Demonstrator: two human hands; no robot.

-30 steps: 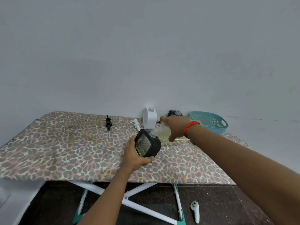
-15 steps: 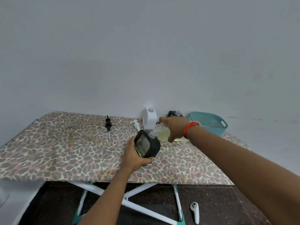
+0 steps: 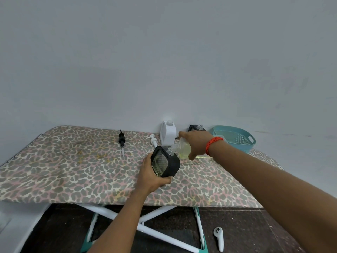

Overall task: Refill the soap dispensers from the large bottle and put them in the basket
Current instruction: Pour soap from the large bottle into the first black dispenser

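Note:
My left hand point(image 3: 150, 175) grips a black soap dispenser point(image 3: 165, 162) with a clear patterned face, tilted over the table's middle. My right hand point(image 3: 196, 143) holds the large clear bottle point(image 3: 183, 148) of yellowish soap tipped sideways, its neck touching the dispenser's open mouth. A white dispenser point(image 3: 168, 133) without a pump stands at the back. Another black dispenser point(image 3: 197, 127) is half hidden behind my right hand. The teal basket point(image 3: 235, 138) sits at the back right.
A black pump head point(image 3: 121, 140) and a white pump head point(image 3: 153, 140) lie on the leopard-print table point(image 3: 63, 168). A white controller point(image 3: 218, 238) lies on the dark floor under the table's right side. The wall is close behind.
Both hands and the two containers hold almost the same pose; the bottle stays tipped against the dispenser's mouth.

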